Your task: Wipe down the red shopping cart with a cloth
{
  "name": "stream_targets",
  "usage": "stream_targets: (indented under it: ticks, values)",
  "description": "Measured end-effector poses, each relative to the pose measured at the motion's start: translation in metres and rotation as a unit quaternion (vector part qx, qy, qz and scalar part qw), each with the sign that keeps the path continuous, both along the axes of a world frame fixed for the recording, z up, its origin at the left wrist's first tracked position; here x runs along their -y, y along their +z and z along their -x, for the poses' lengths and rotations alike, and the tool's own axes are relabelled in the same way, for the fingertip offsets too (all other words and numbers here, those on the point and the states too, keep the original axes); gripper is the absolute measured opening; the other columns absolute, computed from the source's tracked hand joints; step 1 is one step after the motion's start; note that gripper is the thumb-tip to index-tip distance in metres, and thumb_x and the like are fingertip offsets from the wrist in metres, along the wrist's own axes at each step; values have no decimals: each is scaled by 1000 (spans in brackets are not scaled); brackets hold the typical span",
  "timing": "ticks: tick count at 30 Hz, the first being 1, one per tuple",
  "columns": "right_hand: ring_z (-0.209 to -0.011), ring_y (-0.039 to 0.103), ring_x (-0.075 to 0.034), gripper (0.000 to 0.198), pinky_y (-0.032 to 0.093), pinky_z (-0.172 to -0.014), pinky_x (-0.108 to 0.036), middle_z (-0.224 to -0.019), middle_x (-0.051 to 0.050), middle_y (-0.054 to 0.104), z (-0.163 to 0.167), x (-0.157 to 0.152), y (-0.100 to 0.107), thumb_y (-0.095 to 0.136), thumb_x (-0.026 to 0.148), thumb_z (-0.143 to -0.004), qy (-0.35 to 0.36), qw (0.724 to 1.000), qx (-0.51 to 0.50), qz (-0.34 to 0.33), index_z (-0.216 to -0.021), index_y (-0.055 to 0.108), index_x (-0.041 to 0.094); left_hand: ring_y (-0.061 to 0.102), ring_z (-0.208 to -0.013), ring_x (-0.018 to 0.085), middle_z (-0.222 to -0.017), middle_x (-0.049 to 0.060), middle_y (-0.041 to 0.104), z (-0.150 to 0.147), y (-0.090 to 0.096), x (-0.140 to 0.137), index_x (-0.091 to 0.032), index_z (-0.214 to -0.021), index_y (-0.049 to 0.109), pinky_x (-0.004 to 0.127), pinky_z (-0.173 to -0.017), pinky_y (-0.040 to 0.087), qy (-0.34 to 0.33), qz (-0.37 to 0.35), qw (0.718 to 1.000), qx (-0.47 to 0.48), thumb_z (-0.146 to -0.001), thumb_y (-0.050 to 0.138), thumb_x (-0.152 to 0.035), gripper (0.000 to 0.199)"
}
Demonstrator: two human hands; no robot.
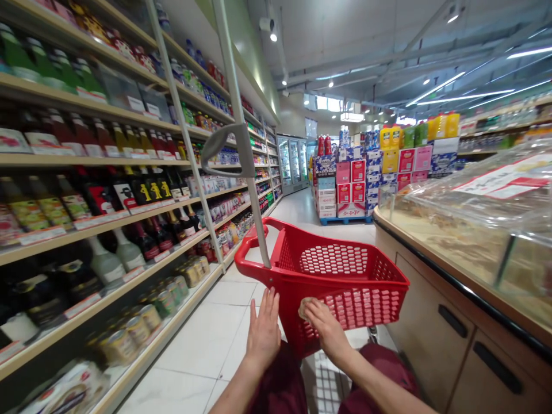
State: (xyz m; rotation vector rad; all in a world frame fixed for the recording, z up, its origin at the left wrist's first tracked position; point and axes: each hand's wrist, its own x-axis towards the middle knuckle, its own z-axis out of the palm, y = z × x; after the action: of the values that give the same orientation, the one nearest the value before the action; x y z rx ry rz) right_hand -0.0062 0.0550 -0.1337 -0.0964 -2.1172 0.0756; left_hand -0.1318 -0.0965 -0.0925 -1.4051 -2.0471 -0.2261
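A red plastic shopping cart [328,279] stands directly in front of my knees, its perforated side turned toward me. My right hand [328,330] has its fingers closed on a small beige cloth [302,309], pressed against the cart's side panel near the start of the holes. Close to the cart's handle end, my left hand [264,329] is open with fingers stretched upward. It holds nothing; whether its fingertips touch the red plastic I cannot tell. From the handle end a grey metal pole [259,227] rises, bearing a grey plastic loop grip [228,150].
Shelves [116,221] of bottles and cans run along the left. A wooden counter [425,305] with glass edging and plastic-covered goods borders the right side. Farther ahead, stacked drink boxes [351,192] stand on a blue pallet [345,221]. White tiled floor [194,345] lies between shelves and cart.
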Motion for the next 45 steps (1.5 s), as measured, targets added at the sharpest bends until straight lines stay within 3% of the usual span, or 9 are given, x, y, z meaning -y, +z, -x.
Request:
stream_targets:
  ticks: [5, 11, 17, 24, 28, 31, 37, 42, 45]
  values:
    - [-126, 28, -20, 43, 34, -100, -45, -127, -8, 47, 24, 18, 49, 33, 7, -85, 14, 997, -68, 23, -126, 41, 18, 16, -130, 23, -138, 12, 29, 5, 8, 5, -9, -131, 25, 51, -103, 18, 51, -18, 998, 37, -66, 38, -7, 66]
    - [-117, 43, -19, 39, 47, -89, -39, -111, -9, 60, 27, 30, 20, 34, 8, -85, 26, 999, -17, -19, -120, 48, 17, 14, -130, 24, -139, 13, 28, 11, 7, 7, -9, -132, 23, 51, -104, 17, 46, -32, 998, 30, -67, 40, -8, 67]
    - [-125, 30, -19, 41, 35, -100, -43, -124, -8, 50, 47, 43, 69, 34, 10, -86, 34, 997, -67, -5, -125, 43, 17, 15, -130, 23, -138, 14, 29, 15, 16, 8, -9, -133, 19, 51, -104, 16, 76, -54, 994, 48, -67, 39, -7, 68]
    - [-116, 43, -17, 36, 48, -87, -35, -111, -6, 60, 56, 47, 45, 36, 13, -86, 59, 996, -25, -60, -119, 49, 19, 20, -129, 24, -137, 16, 31, 24, 46, 13, -10, -134, 11, 51, -103, 18, 81, -120, 989, 39, -71, 39, -8, 69]
    - [-124, 32, -19, 38, 40, -96, -39, -124, -8, 50, 65, 48, 107, 33, 11, -86, 44, 993, -111, -15, -122, 45, 16, 19, -129, 24, -138, 16, 29, 33, 76, 6, -10, -134, 14, 51, -103, 15, 87, -144, 985, 36, -70, 40, -10, 69]
    - [-127, 25, -21, 38, 35, -100, -42, -126, -9, 48, 77, 42, 142, 33, 11, -86, 36, 991, -108, -74, -122, 46, 13, 19, -129, 24, -138, 14, 29, 37, 91, -3, -11, -131, 23, 52, -104, 14, 88, -106, 989, 55, -66, 42, -11, 67]
    - [-125, 28, -24, 36, 33, -99, -43, -126, -7, 48, 90, 17, 147, 39, 12, -84, 29, 965, 35, -257, -118, 50, 14, 15, -130, 24, -138, 11, 30, 53, 90, -9, -11, -128, 32, 44, -103, 24, 60, -27, 994, 83, -60, 41, -8, 68]
    - [-129, 18, -22, 41, 24, -104, -42, -130, -8, 43, 101, 2, 240, 38, 6, -82, 30, 958, 7, -286, -122, 45, 13, 13, -130, 24, -138, 12, 30, 59, 89, -11, -10, -125, 35, 41, -103, 25, 38, -46, 994, 89, -58, 45, -9, 68]
    - [-131, 11, -22, 44, 20, -105, -44, -134, -7, 37, 99, -2, 260, 34, 5, -82, 12, 966, -31, -256, -125, 41, 12, 12, -130, 24, -139, 12, 28, 56, 94, -11, -9, -125, 35, 40, -104, 25, 34, -35, 992, 114, -58, 45, -9, 68]
